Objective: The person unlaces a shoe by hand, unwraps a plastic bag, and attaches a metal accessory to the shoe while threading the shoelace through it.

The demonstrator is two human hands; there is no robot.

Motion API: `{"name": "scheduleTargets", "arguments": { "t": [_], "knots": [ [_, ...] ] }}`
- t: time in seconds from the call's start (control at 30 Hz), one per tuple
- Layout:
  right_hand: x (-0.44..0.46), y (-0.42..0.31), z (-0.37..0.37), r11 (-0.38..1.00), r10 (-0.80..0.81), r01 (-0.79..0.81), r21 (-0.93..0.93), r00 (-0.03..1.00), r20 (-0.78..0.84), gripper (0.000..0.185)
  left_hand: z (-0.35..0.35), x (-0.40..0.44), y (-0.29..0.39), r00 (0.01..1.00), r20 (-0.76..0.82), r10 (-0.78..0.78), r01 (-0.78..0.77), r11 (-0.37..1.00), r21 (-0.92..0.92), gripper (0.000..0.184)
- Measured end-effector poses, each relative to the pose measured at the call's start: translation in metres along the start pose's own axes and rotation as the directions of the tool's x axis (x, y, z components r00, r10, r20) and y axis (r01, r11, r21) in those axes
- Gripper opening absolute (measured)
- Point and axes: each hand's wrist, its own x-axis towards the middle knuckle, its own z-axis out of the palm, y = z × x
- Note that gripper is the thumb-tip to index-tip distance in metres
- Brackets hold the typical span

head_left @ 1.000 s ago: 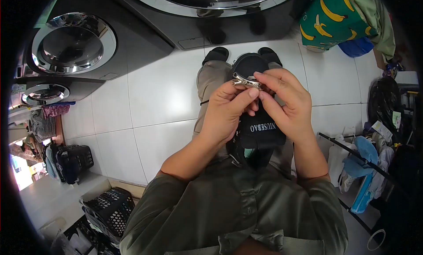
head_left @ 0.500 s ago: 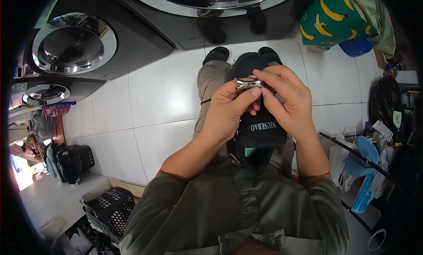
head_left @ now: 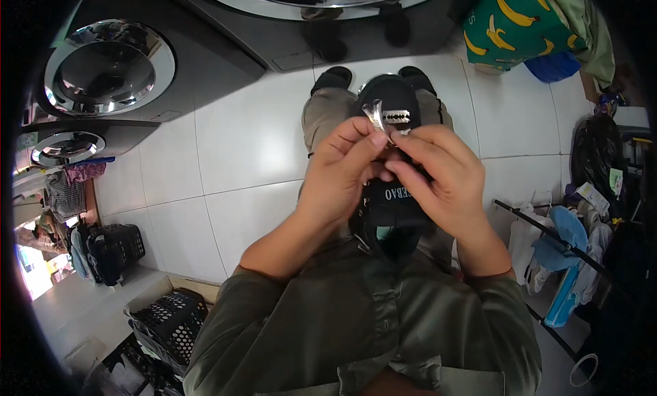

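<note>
A shiny silver metal piece (head_left: 378, 115), narrow and curved, stands between the thumb and fingers of my left hand (head_left: 335, 164). My right hand (head_left: 445, 173) is at its lower end with the fingers drawn together; whether they grip anything is too small to tell. Just beyond the fingers, a flat silver razor blade (head_left: 396, 117) with a slotted middle lies on a black case (head_left: 389, 91). That case rests over my lap, white lettering on its nearer part, partly covered by my hands.
Dark front-loading machines (head_left: 109, 69) stand at the left and ahead. A green banana-print bag (head_left: 510, 30) is at the upper right. Black perforated baskets (head_left: 168, 321) sit at the lower left. At the right are a black rack (head_left: 547, 232) and a black plastic bag (head_left: 595, 156).
The silver piece has turned from lying across to more upright in my left hand. My right hand has shifted down from it, and the razor blade now shows. The view has shifted slightly.
</note>
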Motion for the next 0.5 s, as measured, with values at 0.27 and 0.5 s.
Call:
{"name": "scheduleTargets", "arguments": {
  "t": [0.27, 0.5],
  "knots": [
    [-0.005, 0.017, -0.026, 0.996, 0.092, -0.093, 0.01, 0.993, 0.069, 0.032, -0.024, -0.003, 0.017, 0.993, 0.062, -0.101, 0.053, 0.844, 0.533, 0.021],
    [-0.004, 0.014, -0.019, 0.99, 0.118, -0.13, 0.058, 0.978, 0.169, 0.025, -0.012, -0.002, 0.016, 0.98, 0.133, -0.151, 0.053, 0.832, 0.553, 0.018]
  ]
}}
